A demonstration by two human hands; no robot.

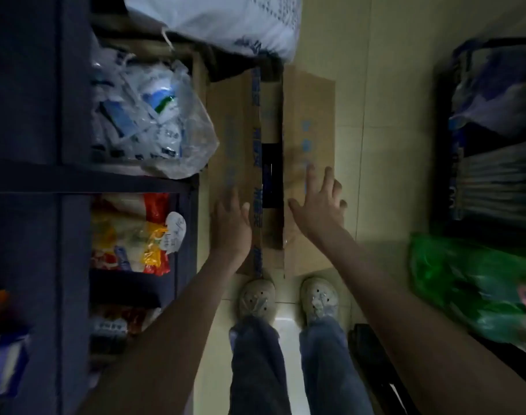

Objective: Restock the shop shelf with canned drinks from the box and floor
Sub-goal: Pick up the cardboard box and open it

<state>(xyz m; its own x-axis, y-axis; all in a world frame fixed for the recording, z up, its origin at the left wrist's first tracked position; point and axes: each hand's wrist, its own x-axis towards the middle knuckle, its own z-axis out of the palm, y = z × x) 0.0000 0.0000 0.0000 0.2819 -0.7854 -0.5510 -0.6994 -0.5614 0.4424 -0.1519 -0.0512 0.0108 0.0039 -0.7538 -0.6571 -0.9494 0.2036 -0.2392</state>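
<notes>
Looking straight down at a brown cardboard box with blue print and blue tape (241,151) sitting on the pale tiled floor (375,130), right at my toes. Its flaps are parted along the middle, with a dark gap between them; can't tell what's inside, no cans visible. My left hand (232,223) lies flat on the left flap near the box's near edge, fingers together and extended, gripping nothing. My right hand (315,205) is over the right flap near its outer edge, fingers spread wide, palm down, also holding nothing; motion blur makes it unclear whether it is touching the cardboard or just above it. My two grey perforated clog shoes (257,298) stand just short of the box's near edge, blue jeans (255,369) above them. Dark blue metal shelving (73,181) runs along the left edge of the aisle: a clear plastic bag of white and blue packets (148,115) bulges over the shelf's front edge, touching the box's left side, and red and yellow snack packets (130,235) fill the bay nearer me. A white sack with blue print (220,22) rests over the box's far end. On the right side there's a green plastic bag (465,280) and a dark rack of wrapped goods (495,130).
</notes>
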